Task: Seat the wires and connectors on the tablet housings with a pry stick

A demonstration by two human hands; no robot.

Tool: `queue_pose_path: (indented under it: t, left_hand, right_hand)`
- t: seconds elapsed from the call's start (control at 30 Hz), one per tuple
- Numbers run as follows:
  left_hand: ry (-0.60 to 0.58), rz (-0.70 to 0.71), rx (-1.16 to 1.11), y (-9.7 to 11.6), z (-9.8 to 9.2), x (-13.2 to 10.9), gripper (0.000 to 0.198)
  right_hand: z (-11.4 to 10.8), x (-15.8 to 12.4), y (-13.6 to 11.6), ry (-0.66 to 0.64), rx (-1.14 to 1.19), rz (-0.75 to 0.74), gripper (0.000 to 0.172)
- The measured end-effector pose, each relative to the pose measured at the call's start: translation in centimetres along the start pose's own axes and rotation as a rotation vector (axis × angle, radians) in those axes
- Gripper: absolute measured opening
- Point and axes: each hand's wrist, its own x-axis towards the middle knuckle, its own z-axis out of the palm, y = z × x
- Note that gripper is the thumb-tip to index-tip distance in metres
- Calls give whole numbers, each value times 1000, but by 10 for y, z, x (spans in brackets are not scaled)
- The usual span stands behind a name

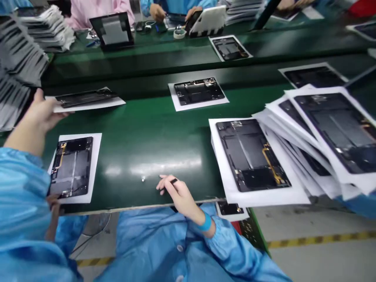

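**Left edge:** tall pile of paper-backed panels (17, 58), set beyond the working lane, apparently to keep it out of the way.

**Item 1:** left hand (38, 113), in a blue sleeve (23, 196), at the left of the green surface (132, 135). Its fingers (54, 114) meet the end of a white sheet (116, 102) carrying a black tablet back housing (85, 98). Whether they grip the sheet or only touch it cannot be told.

**Item 2:** second tablet housing (70, 166), with a yellow flex cable (60, 156), on its own sheet near the surface's near edge. The paper seemingly shields it from the surface.

**Item 3:** third housing (199, 91) on a sheet, mid-surface, well apart from its neighbours, which keeps each unit separate.

**Item 4:** right hand (178, 194), with a blue wristband (205, 223), just above the near edge. Its fingers (166, 184) close narrowly on a small black tool (174, 181), a pinch suited to fine work; the tool's tip is hidden.

**Item 5:** fanned stack of papered housings (320, 133), overhanging the surface at right, staggered so each sheet's edge shows. A fourth housing (249, 154), with a yellow cable, lies at its front.
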Motion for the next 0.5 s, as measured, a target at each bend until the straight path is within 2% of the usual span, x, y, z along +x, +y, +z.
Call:
queue_pose_path:
  t: [0.07,0.1,0.13,0.23,0.3,0.4,0.5]
  left_hand:
    - [-40,-136,-174,8,20,-44,86]
    - [-39,-174,-256,11,31,-71,90]
    - [-44,-193,-334,12,44,-100,87]
    - [-97,-235,-521,9,79,-199,51]
    - [-144,-251,-613,7,97,-268,38]
    - [-228,-292,-707,10,118,-366,48]
    - [-353,-358,-753,17,131,-442,53]
  right_hand:
    - [3,3,-1,3,53,4,57]
    - [4,4,-1,9,82,4,58]
    - [5,5,-2,19,114,2,58]
    - [5,4,-4,79,220,-6,58]
    - [-1,0,-5,148,288,-13,53]
    - [-18,-13,-5,273,345,-25,46]
    - [-35,-30,-4,399,326,-67,46]
